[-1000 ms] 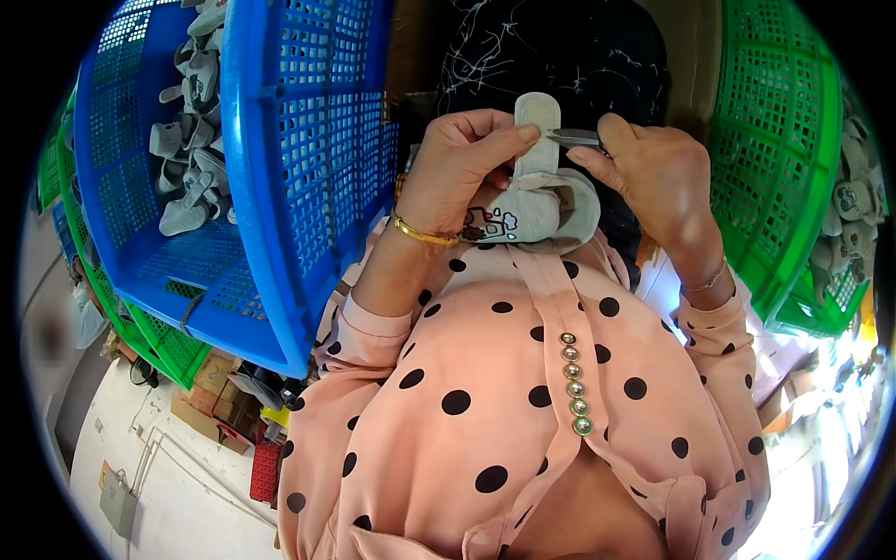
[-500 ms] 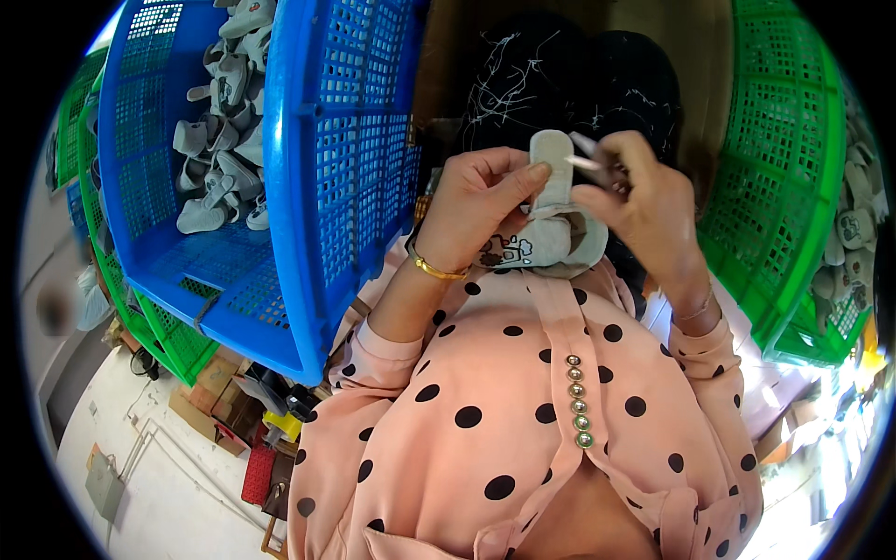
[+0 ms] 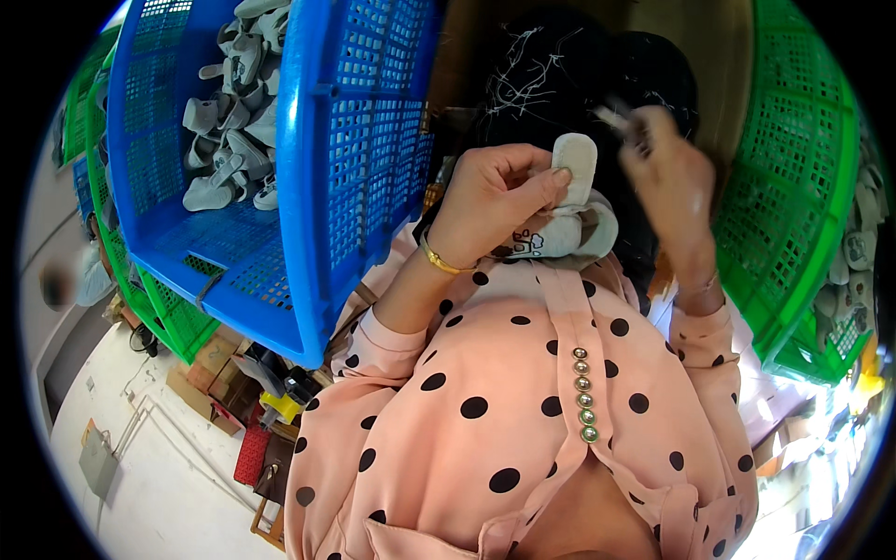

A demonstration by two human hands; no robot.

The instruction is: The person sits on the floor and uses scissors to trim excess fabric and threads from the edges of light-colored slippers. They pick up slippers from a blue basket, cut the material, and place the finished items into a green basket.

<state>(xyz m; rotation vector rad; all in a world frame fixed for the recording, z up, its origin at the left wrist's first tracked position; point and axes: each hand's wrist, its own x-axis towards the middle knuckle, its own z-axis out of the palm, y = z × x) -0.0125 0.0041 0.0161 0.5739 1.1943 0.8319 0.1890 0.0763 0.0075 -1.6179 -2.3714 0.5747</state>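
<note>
My left hand grips a small grey soft shoe from the side, its pale sole turned up toward me, held in front of my chest. A gold bangle sits on that wrist. My right hand hovers just right of the shoe, blurred, pinching a small thin metal tool near its fingertips. The hand is apart from the shoe. Both forearms wear pink sleeves with black dots.
A blue plastic crate at left holds several grey shoes. Green crates stand at right and far left. A dark cloth with loose white threads lies behind the hands. Boxes and clutter sit on the floor at lower left.
My right hand has lifted away from the shoe's sole, up and to the right, with the small tool. My left hand keeps hold of the shoe; the view has shifted slightly.
</note>
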